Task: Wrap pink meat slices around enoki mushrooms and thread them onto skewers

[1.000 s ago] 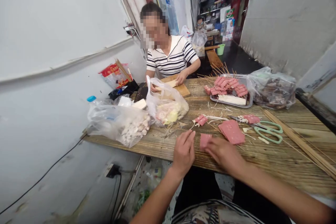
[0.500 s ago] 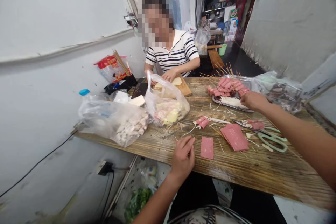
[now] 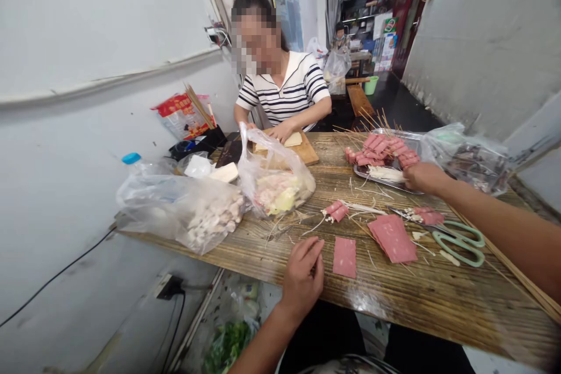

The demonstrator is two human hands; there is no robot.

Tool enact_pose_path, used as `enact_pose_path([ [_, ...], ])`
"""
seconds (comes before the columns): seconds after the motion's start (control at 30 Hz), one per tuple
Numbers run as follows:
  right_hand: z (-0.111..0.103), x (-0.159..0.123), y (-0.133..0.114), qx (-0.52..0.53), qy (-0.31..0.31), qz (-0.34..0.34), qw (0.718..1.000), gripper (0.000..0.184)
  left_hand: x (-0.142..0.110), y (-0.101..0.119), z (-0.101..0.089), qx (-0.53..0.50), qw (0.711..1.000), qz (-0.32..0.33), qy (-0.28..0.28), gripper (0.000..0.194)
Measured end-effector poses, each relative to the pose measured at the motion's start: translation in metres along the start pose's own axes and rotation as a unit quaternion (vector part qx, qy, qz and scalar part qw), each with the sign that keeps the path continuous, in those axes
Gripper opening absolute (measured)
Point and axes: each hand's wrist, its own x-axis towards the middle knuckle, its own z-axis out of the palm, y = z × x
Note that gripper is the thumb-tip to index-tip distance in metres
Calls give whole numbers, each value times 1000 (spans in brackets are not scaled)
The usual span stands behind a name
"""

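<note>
My right hand (image 3: 424, 179) reaches to the metal tray (image 3: 409, 139), its fingers closed on the end of a bunch of enoki mushrooms (image 3: 384, 174) at the tray's front. Pink ham rolls on skewers (image 3: 379, 149) are piled behind the bunch. Loosely bent and holding nothing, my left hand (image 3: 303, 272) rests at the table's near edge. Just right of it lies a single ham slice (image 3: 345, 257). A stack of ham slices (image 3: 393, 238) sits farther right. Two small ham rolls (image 3: 335, 210) with enoki inside lie beyond the single slice.
Green-handled scissors (image 3: 459, 242) lie on the right by another ham roll and long skewers (image 3: 512, 272). Plastic bags of mushrooms (image 3: 214, 216) and other food (image 3: 280, 187) stand on the left. Across the table, a person (image 3: 280, 90) handles pale sheets on a cutting board (image 3: 310, 153).
My right hand stays at the tray, with its fingers lower on the enoki bunch. My left hand has barely moved. The view has shifted slightly.
</note>
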Motion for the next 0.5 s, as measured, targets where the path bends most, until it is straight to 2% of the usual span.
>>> enact_pose_path([
  [0.1,-1,-1,1,-17,-11,-8,1000,15,-1,-1,1,-5,1000,0,-2,34],
  [0.27,-2,-2,2,-22,-15,-22,999,18,6,4,-4,-18,1000,6,-11,34],
  [0.4,2,0,5,-15,-13,-11,1000,19,42,23,-11,-24,998,58,-21,36],
  [0.5,9,1,8,6,22,2,1000,26,86,42,2,-30,993,91,-63,35],
])
